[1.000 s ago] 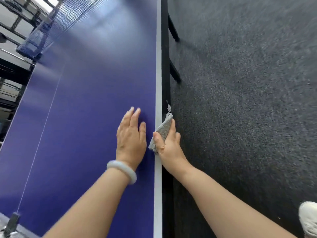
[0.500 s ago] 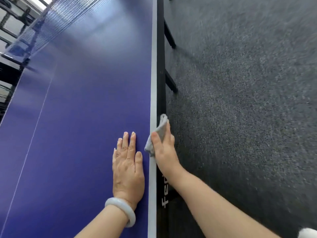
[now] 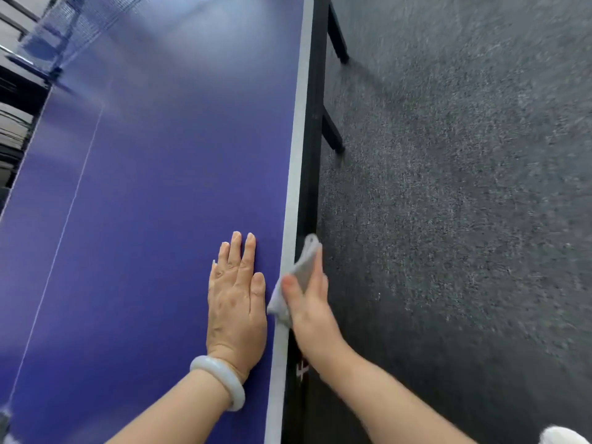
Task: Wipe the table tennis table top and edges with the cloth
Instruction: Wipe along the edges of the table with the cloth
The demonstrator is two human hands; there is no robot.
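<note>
Head view: right grip (image 3: 309,302) pinches the grey cloth (image 3: 306,256) against the bench (image 3: 160,187) edge at six o'clock; left grip (image 3: 237,302) lies flat, fingers straight, on the blue top.

Only 1 view here: a wide-angle head cam, looking forward and down along the right side of the table (image 3: 153,203). It sits close above the left hand (image 3: 235,302) and right hand (image 3: 309,302), with the forearms coming in from the bottom. The edge (image 3: 296,174) runs up the middle, the net (image 3: 73,24) is far off top left, and carpet (image 3: 464,219) fills the right half.
</note>
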